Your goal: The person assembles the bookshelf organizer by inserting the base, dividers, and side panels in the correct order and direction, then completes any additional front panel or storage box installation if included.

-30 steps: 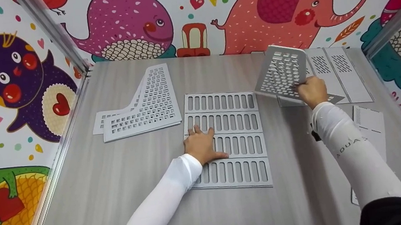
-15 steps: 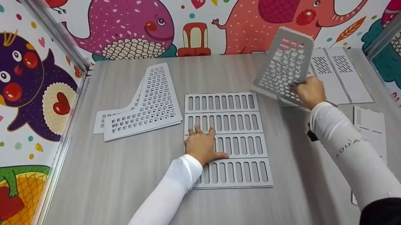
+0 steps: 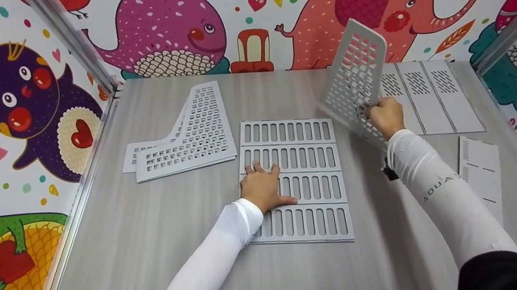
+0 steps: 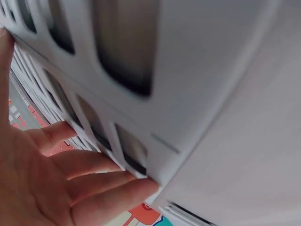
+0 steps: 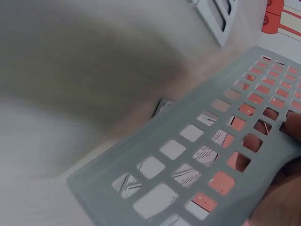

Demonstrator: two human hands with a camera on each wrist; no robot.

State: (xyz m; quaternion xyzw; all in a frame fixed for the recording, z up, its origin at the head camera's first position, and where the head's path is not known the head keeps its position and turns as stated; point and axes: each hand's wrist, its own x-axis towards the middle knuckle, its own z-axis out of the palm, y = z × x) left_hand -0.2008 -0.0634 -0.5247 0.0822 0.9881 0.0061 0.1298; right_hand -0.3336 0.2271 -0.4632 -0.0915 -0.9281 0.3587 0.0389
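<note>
In the head view, the left hand rests with fingers spread and loose on a slotted panel lying on the tabletop. The right hand grips a perforated panel by its edge, holding it steeply tilted to the right of the slotted panel; its lower end is blurred. Two L-shaped panels overlap at left.

In the left wrist view, extended fingers touch the slotted panel near its edge.

In the right wrist view, partly cropped fingers grasp the perforated panel beside a curved edge.
</note>
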